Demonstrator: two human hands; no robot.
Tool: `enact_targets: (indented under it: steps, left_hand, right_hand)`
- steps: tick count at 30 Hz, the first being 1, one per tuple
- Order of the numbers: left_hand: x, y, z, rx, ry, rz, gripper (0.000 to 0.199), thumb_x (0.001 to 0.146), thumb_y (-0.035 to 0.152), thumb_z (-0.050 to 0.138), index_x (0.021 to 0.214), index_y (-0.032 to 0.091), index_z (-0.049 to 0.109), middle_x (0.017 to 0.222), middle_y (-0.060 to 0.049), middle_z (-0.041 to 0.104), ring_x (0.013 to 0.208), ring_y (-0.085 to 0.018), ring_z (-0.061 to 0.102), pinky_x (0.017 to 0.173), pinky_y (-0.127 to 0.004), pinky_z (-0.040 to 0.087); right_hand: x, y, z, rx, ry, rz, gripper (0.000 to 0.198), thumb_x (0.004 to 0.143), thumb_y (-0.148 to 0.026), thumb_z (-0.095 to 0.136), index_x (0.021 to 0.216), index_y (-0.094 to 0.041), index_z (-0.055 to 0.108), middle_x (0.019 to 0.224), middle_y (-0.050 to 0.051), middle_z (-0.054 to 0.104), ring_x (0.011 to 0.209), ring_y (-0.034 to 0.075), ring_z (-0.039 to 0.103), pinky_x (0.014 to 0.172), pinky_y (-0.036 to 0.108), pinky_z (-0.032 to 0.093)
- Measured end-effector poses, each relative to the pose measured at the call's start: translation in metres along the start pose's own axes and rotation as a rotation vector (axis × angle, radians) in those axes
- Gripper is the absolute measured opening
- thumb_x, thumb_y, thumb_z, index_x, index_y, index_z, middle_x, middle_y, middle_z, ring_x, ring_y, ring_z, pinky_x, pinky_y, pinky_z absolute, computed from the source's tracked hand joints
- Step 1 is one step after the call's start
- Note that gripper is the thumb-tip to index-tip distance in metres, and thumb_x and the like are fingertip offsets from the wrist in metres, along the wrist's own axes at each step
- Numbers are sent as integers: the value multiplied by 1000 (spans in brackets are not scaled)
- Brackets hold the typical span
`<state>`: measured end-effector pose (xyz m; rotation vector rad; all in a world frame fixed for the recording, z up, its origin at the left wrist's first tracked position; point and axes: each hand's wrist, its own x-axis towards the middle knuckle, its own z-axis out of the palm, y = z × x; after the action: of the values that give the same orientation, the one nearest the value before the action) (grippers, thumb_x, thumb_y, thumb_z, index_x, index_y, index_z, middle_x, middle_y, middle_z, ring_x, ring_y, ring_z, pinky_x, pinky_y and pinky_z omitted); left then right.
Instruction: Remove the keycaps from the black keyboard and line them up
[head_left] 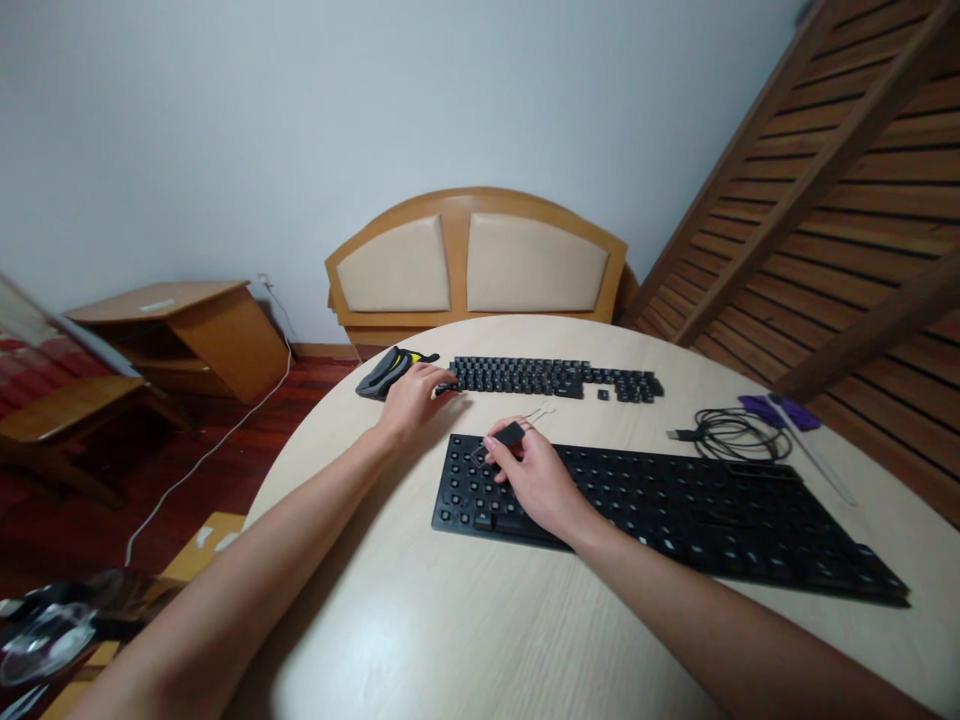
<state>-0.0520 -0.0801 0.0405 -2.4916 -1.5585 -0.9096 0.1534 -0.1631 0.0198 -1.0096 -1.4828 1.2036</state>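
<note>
Keyboard (720, 515): from the head view we see it flat on the desk (420, 630), angled across the right side, mostly stripped of its caps; its left end sits before us, probably so that both hands can reach it easily.
Caps (517, 377): these lie beyond the keyboard in rows much like its own layout, which we take as a way to keep each one's place.
Loose cap (603, 395): it lies just short of the rows, right of their middle.
Right hand (538, 472): over the keyboard's left end, the forearm slanting in from our lower right, wrist low, fingers pinched around the puller (511, 434).
Puller: held by its dark handle, with wire showing at both ends; one end is over the switches, and the grip seems meant for fine control.
Left hand (418, 393): stretched farther forward, palm down, fingers curled at the rows' left end beside a small dark piece; we cannot tell whether they grasp it or merely touch it.
Cable (739, 435): coiled behind the keyboard, beside a purple cloth (796, 412), likely parked out of the way.
</note>
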Motion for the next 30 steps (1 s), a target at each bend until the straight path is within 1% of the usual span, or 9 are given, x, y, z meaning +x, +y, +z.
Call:
enact_targets:
  steps: [2,5,7,11,17,30]
  left_hand:
    - [5,-7,11,14,28,7,14,90,25,63,101,24,71,112,-6,69,109,-27,57,95,-40,47]
    - [5,-15,23,31,41,11,14,88,24,66,100,24,72,112,-6,68,110,-28,54,97,-43,45]
    - [3,-20,27,42,42,9,14,86,24,67,99,25,73,111,-6,67,111,-28,53,97,-43,45]
    - [1,-25,29,64,38,-1,15,84,24,70,98,24,73,112,-7,65,111,-29,51,97,-44,45]
    - [2,-27,32,76,32,-16,15,84,23,70,98,24,74,112,-7,65,111,-29,51,97,-44,46]
    - [-1,-26,32,37,31,-27,19,83,21,69,102,23,71,114,-7,64,112,-29,52,99,-44,45]
  right_hand:
    - [0,0,0,-3,-8,1,19,88,-37,58,95,-21,54,83,1,58,78,17,62,53,24,53]
    - [-1,1,0,-15,-14,0,19,88,-38,58,95,-21,54,82,1,59,78,17,63,53,24,53]
    - [-1,1,0,-24,-16,1,18,88,-37,58,95,-21,55,82,1,59,77,17,63,53,24,53]
    - [-2,1,1,-38,-31,12,16,88,-35,57,94,-21,55,81,1,59,75,16,62,54,25,52]
    - [-2,3,0,-47,-38,8,16,88,-36,58,95,-21,56,81,1,59,73,16,61,54,25,52]
    - [-3,2,0,-53,-38,3,14,89,-34,57,94,-21,56,80,1,59,73,16,61,54,25,52]
